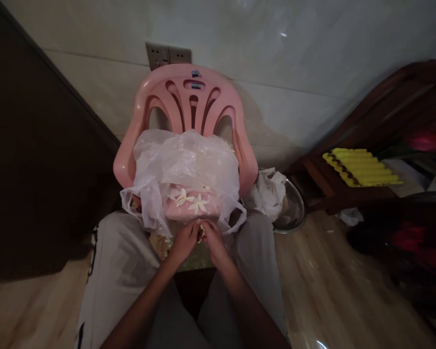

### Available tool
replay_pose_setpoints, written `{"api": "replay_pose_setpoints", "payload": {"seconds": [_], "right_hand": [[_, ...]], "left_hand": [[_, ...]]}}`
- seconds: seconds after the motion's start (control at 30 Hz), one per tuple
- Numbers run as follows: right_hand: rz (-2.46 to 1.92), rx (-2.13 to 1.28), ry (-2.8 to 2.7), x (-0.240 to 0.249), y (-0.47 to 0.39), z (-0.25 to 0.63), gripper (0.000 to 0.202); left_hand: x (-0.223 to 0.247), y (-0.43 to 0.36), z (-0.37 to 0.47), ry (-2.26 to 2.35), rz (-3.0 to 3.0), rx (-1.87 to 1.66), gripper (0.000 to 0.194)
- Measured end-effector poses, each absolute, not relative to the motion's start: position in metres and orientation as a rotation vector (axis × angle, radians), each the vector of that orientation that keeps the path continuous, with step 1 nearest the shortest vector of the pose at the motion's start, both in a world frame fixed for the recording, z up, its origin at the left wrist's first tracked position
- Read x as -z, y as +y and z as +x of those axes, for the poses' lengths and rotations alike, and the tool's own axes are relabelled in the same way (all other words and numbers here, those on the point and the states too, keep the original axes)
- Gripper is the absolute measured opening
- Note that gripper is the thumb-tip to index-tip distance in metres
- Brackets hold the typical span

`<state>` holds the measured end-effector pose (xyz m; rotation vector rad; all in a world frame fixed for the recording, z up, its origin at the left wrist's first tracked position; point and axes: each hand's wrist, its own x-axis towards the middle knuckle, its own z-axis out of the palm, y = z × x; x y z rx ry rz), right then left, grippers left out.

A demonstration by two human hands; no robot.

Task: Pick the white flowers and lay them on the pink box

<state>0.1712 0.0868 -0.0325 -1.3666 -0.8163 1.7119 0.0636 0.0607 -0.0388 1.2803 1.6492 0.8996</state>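
My left hand (188,238) and my right hand (212,236) meet between my knees, just in front of the chair seat. Their fingers are closed together on a small white-and-yellow flower (203,232), which is partly hidden by the fingertips. Beyond them, two star-shaped white flowers (197,204) with yellow centres lie on the pink seat (174,211). A thin white plastic bag (189,157) covers the rest of the seat, its handles hanging down on both sides.
The pink plastic chair (192,72) backs onto a tiled wall with a socket (167,54). To its right, a metal basin (298,213) holds a crumpled white bag (271,194). A yellow ridged object (361,167) rests on dark wooden furniture. A dark panel (39,155) rises at left.
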Motion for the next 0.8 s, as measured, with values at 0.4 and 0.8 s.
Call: {"api": "replay_pose_setpoints", "payload": {"seconds": [0.4, 0.8], "right_hand": [[-1.365, -1.747, -0.805, 0.0287, 0.0857, 0.1713, 0.023], [-1.401, -1.71, -0.803, 0.0354, 0.0866, 0.1716, 0.025]], "left_hand": [[0.034, 0.0599, 0.0643, 1.666, 1.305, -0.889, 0.051], [0.0377, 0.062, 0.0643, 1.691, 1.353, -0.822, 0.052]]}}
